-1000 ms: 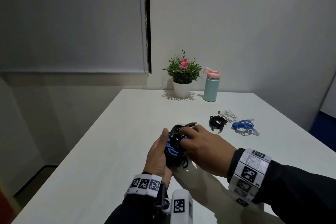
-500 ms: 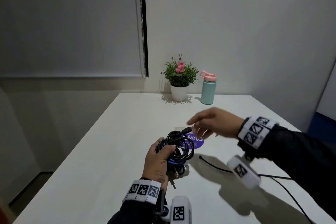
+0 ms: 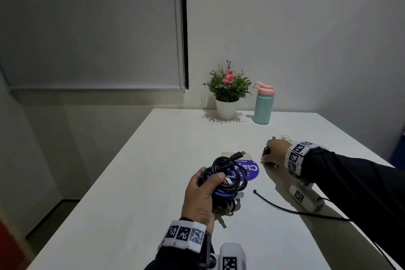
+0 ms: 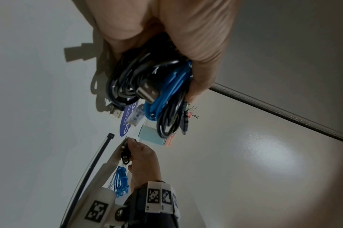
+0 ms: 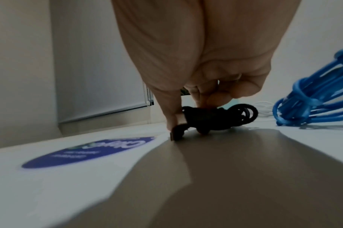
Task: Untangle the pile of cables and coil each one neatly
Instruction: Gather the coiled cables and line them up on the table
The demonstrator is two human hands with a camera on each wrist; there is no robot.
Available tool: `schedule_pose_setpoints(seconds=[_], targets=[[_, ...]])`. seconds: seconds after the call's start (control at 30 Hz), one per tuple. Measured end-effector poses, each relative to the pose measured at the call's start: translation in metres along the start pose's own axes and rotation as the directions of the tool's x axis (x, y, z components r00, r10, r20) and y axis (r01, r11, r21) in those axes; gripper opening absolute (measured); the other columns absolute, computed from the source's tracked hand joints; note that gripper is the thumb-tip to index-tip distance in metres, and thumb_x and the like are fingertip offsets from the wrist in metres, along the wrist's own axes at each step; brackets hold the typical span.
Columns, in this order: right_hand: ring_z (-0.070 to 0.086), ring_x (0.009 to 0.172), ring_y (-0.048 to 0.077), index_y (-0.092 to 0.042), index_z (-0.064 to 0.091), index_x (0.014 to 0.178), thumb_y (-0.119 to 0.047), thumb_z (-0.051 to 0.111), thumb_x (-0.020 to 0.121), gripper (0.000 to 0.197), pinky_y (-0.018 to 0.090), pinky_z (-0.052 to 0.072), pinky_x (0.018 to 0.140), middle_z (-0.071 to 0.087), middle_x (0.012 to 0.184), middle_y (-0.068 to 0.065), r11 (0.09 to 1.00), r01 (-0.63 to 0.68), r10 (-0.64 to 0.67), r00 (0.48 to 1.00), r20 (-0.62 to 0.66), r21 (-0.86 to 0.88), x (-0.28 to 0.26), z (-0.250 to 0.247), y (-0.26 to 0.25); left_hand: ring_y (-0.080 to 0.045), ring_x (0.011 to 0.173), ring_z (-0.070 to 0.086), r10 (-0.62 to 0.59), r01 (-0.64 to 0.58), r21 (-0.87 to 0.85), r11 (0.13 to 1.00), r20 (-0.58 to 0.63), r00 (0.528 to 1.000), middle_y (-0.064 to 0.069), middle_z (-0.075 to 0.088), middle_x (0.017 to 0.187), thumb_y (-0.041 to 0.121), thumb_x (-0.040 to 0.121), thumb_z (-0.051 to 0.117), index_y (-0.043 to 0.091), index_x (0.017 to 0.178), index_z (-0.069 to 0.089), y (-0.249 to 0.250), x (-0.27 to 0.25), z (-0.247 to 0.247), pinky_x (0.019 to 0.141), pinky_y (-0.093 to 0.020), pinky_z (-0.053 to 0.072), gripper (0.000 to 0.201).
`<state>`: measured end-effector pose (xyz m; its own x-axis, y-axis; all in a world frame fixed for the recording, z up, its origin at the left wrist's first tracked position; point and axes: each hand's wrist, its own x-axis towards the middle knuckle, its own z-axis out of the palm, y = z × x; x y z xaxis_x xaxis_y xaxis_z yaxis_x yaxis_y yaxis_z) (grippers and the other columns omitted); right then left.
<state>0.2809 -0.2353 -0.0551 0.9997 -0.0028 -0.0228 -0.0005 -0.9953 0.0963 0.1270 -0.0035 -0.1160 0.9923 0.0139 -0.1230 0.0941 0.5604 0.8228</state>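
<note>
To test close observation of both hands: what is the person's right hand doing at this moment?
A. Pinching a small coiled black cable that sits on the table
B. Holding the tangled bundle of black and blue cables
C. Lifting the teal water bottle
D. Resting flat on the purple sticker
A: in the right wrist view the right hand has its fingertips closed on the small coiled black cable, which sits on the white table.

Tangled black-and-blue cables (image 3: 221, 178) bunched; black coil (image 5: 215, 119) on table.

Worktop (image 3: 153, 182) white. Cable tangle (image 3: 228, 182) black and blue. Sticker (image 3: 252, 171) purple, white lettering. Bottle (image 3: 262, 107) mint, pink lid. Wristbands (image 3: 184, 235) white, black square codes.
</note>
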Motion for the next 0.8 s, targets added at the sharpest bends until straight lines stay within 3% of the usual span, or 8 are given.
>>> schedule_pose_setpoints(seconds=[0.1, 0.17, 0.3, 0.43, 0.57, 0.67, 0.73, 0.8], targets=[[0.064, 0.096, 0.022, -0.014, 0.069, 0.109, -0.036, 0.07, 0.082, 0.035, 0.028, 0.051, 0.078, 0.071, 0.098, 0.003, 0.987, 0.027, -0.031, 0.999, 0.023, 0.156, -0.013, -0.009, 0.005, -0.059, 0.083, 0.067, 0.019, -0.019, 0.014, 1.0, -0.012, 1.0, -0.028, 0.071, 0.105, 0.027, 0.063, 0.088, 0.009, 0.117, 0.061, 0.002, -0.002, 0.001, 0.062, -0.055, 0.049, 0.063], [0.063, 0.087, 0.021, -0.014, 0.064, 0.117, -0.021, 0.07, 0.083, 0.035, 0.027, 0.049, 0.07, 0.071, 0.104, 0.003, 0.924, 0.044, -0.041, 0.999, -0.018, 0.381, -0.032, -0.021, 0.012, -0.049, 0.075, 0.069, 0.04, -0.039, 0.007, 0.999, -0.034, 0.999, -0.024, 0.073, 0.103, 0.028, 0.061, 0.09, 0.009, 0.119, 0.062, 0.002, -0.002, 0.001, 0.062, -0.059, 0.049, 0.068], [0.059, 0.07, 0.004, -0.022, 0.05, 0.135, -0.008, 0.068, 0.085, 0.055, 0.021, 0.042, 0.063, 0.07, 0.096, -0.007, 0.728, 0.32, -0.17, 0.941, -0.293, 0.606, -0.097, -0.044, 0.013, -0.044, 0.072, 0.071, 0.074, -0.074, 0.001, 0.997, -0.07, 0.995, -0.023, 0.074, 0.102, 0.03, 0.058, 0.094, 0.009, 0.121, 0.062, 0.003, -0.004, 0.003, 0.068, -0.067, 0.051, 0.074], [0.057, 0.092, 0.006, -0.036, 0.052, 0.136, -0.013, 0.071, 0.085, 0.059, 0.025, 0.046, 0.085, 0.065, 0.101, -0.01, 0.688, 0.542, -0.38, 0.836, -0.397, 0.483, -0.154, -0.054, -0.013, -0.046, 0.087, 0.073, 0.086, -0.085, 0.012, 0.996, -0.08, 0.993, -0.024, 0.073, 0.109, 0.028, 0.062, 0.094, 0.007, 0.118, 0.065, 0.004, -0.005, 0.005, 0.074, -0.075, 0.052, 0.066], [0.052, 0.094, 0.01, -0.028, 0.058, 0.132, -0.007, 0.065, 0.085, 0.052, 0.015, 0.04, 0.079, 0.057, 0.099, -0.021, 0.665, 0.648, -0.529, 0.759, -0.38, 0.371, -0.171, -0.046, -0.047, -0.043, 0.097, 0.07, 0.102, -0.103, -0.023, 0.994, -0.04, 0.994, -0.031, 0.069, 0.113, 0.028, 0.066, 0.091, 0.002, 0.111, 0.069, 0.006, -0.008, 0.009, 0.088, -0.069, 0.052, 0.057], [0.053, 0.11, 0.015, -0.026, 0.057, 0.134, -0.007, 0.061, 0.084, 0.053, 0.021, 0.042, 0.088, 0.061, 0.121, -0.007, 0.699, 0.648, -0.544, 0.757, -0.362, 0.304, -0.165, -0.041, -0.058, -0.042, 0.099, 0.067, 0.082, -0.074, -0.138, 0.988, 0.057, 0.995, -0.033, 0.067, 0.117, 0.036, 0.067, 0.09, -0.002, 0.115, 0.07, 0.006, -0.012, 0.011, 0.091, -0.062, 0.052, 0.064], [0.052, 0.114, 0.017, -0.028, 0.056, 0.134, -0.007, 0.058, 0.086, 0.052, 0.026, 0.044, 0.091, 0.059, 0.128, -0.007, 0.73, 0.633, -0.534, 0.763, -0.365, 0.257, -0.164, -0.041, -0.061, -0.04, 0.096, 0.07, 0.081, -0.063, -0.163, 0.985, 0.102, 0.992, -0.031, 0.068, 0.116, 0.041, 0.065, 0.09, 0.002, 0.112, 0.073, 0.005, -0.011, 0.011, 0.081, -0.052, 0.06, 0.064], [0.05, 0.115, 0.018, -0.029, 0.058, 0.132, -0.005, 0.056, 0.085, 0.052, 0.029, 0.044, 0.092, 0.059, 0.13, -0.01, 0.716, 0.668, -0.574, 0.729, -0.373, 0.202, -0.17, -0.038, -0.066, -0.041, 0.101, 0.069, 0.096, -0.081, -0.15, 0.985, 0.099, 0.99, -0.03, 0.068, 0.118, 0.045, 0.06, 0.091, 0.002, 0.114, 0.072, 0.005, -0.009, 0.011, 0.087, -0.052, 0.058, 0.071]])
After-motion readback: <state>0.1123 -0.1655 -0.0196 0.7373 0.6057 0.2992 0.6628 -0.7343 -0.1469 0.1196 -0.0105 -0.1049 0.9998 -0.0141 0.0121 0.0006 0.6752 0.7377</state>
